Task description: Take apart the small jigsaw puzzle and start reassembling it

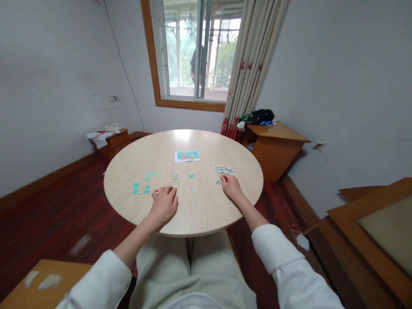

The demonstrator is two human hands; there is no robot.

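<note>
Pile of small teal and multicoloured jigsaw pieces [222, 169] sits on right side of round pale wood-grain table [206, 216]. Right hand [231, 186] at its near edge, fingers bunched; can't tell if gripping. Left hand [165, 201] half-curled, near small teal piece clusters [136, 188]; grip unclear. Rectangular teal print [188, 156] lies beyond both.

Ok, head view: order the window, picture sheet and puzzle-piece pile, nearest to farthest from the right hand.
1. Puzzle-piece pile: just beyond the right hand.
2. Picture sheet: left of the pile, farther up the table.
3. Window: beyond the table.
</note>
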